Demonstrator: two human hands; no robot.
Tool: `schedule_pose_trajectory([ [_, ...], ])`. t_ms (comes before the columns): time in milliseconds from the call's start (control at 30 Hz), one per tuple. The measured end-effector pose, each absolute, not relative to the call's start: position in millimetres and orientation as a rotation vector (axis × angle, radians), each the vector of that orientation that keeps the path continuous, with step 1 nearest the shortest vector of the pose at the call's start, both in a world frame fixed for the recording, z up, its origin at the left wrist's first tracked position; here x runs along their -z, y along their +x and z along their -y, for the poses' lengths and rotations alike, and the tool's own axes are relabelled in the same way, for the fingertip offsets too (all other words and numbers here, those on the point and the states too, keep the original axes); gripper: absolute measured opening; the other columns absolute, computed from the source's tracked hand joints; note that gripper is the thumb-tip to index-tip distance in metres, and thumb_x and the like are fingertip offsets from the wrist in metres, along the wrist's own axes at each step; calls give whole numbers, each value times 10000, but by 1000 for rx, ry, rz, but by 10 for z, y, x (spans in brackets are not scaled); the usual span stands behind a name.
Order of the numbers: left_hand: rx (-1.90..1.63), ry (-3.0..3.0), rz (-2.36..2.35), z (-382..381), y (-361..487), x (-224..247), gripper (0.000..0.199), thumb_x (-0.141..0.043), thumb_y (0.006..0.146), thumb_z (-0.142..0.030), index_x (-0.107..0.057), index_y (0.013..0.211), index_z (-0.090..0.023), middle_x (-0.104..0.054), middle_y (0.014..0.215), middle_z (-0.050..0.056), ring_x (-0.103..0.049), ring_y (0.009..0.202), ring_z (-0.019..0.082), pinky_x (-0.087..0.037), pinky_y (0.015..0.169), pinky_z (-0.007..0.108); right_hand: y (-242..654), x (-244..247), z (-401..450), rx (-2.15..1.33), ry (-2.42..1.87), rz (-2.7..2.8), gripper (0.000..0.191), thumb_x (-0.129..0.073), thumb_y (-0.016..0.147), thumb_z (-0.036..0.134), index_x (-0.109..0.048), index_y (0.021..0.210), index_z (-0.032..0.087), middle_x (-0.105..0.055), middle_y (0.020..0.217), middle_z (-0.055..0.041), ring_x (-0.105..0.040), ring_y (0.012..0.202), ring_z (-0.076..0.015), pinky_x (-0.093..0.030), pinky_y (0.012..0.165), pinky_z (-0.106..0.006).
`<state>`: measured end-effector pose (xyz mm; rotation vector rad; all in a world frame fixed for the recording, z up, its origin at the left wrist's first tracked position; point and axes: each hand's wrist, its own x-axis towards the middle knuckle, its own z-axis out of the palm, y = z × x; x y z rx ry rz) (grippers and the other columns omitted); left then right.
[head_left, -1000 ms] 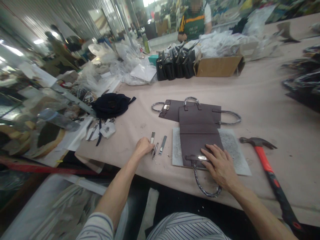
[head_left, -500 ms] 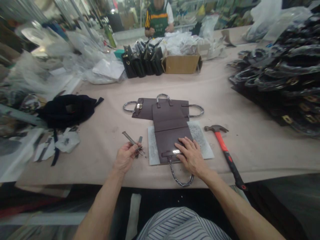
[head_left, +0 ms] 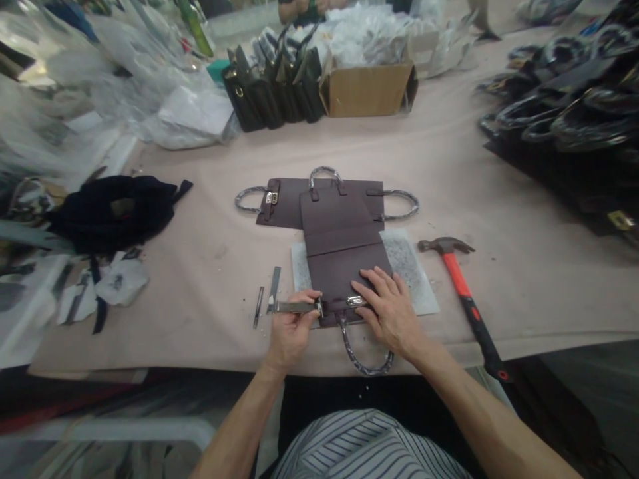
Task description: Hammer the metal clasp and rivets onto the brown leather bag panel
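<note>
My left hand (head_left: pixel 292 329) pinches a metal tool (head_left: pixel 297 307), whose right end is at the left edge of the dark brown leather panel (head_left: pixel 344 266). Spread over the panel's lower right part, my right hand (head_left: pixel 392 309) has its fingertips beside a shiny metal clasp (head_left: pixel 355 301). The panel lies partly on a pale slab (head_left: pixel 413 276), and its wrapped handle (head_left: pixel 363 364) loops toward me. Beneath its upper part is another brown panel (head_left: pixel 284 206) with wrapped handles at its sides. A thin rod (head_left: pixel 258 307) and a flat metal strip (head_left: pixel 274 286) lie left of the slab.
A red and black hammer (head_left: pixel 466 299) lies on the right. Dark bags (head_left: pixel 274 93) and a cardboard box (head_left: pixel 367 90) stand at the back. Wrapped handles and dark panels (head_left: pixel 574 126) are piled at the right. Black cloth (head_left: pixel 114 213) lies left. A person's hands show at the top.
My left hand has moved right with the metal tool, turning it level and bringing it to the panel's edge. My right hand stays on the panel. The view has tilted down.
</note>
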<state>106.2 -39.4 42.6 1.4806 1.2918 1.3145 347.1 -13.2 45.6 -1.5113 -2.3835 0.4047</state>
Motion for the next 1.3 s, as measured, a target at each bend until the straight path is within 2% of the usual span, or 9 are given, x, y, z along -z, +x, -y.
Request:
schedule_pose_trajectory([
  [133,-1349,1569,-1288,443,1070,-364,52,-644,928,-194,-633,979,-190,-729,1119,96,-700,1080,232,-573,989,426,3468,-458,133,-407,-1512,2387,434,-501,987,346,-564,1405,245,-480,1537,-116,-333,1474,-349,-219,1201,-601],
  [433,-1388,1735,-1190,473,1098,-326,155,-632,916,-89,-619,1032,-191,-717,1155,111,-693,1121,233,-582,992,429,3458,-474,137,-404,-1518,2386,424,-510,995,335,-555,1407,248,-474,1540,-110,-333,1475,-341,-219,1197,-598],
  [667,-1448,1714,-1186,466,1149,-302,174,-632,911,-73,-616,1041,-187,-719,1153,105,-694,1118,220,-579,991,395,3454,-489,143,-424,-1521,2372,418,-523,990,330,-560,1398,250,-478,1537,-104,-332,1478,-334,-222,1202,-594],
  [900,-1488,1544,-1300,541,1176,-263,133,-633,927,-114,-620,1034,-192,-715,1149,95,-706,1099,235,-570,999,429,3471,-551,125,-470,-1495,2393,445,-546,967,282,-545,1407,216,-459,1539,-134,-314,1471,-368,-223,1187,-646],
  [1000,-1493,1441,-1334,563,1169,-254,95,-635,937,-152,-625,1024,-189,-708,1155,101,-705,1100,250,-563,1004,455,3401,-671,162,-453,-1389,2369,387,-532,960,240,-593,1340,215,-535,1440,-130,-367,1418,-350,-196,1192,-645],
  [1133,-1506,1353,-1345,567,1149,-272,61,-641,941,-188,-630,1001,-183,-711,1135,103,-712,1071,246,-578,967,432,3219,-808,288,-505,-1238,2363,294,-493,946,178,-679,1161,253,-625,1176,-73,-512,1186,-256,-181,1204,-597],
  [1200,-1510,1349,-1333,572,1139,-279,66,-645,939,-191,-633,1004,-185,-715,1136,103,-713,1068,245,-578,964,427,3149,-813,362,-559,-1229,2412,287,-502,931,169,-687,1133,258,-616,1179,-72,-512,1158,-252,-176,1203,-602],
  [1300,-1501,1372,-1317,586,1128,-286,67,-647,937,-184,-640,1004,-186,-718,1142,107,-705,1083,247,-563,989,441,3100,-761,456,-578,-1282,2451,312,-507,934,169,-681,1173,268,-580,1300,-89,-465,1260,-281,-159,1204,-623],
])
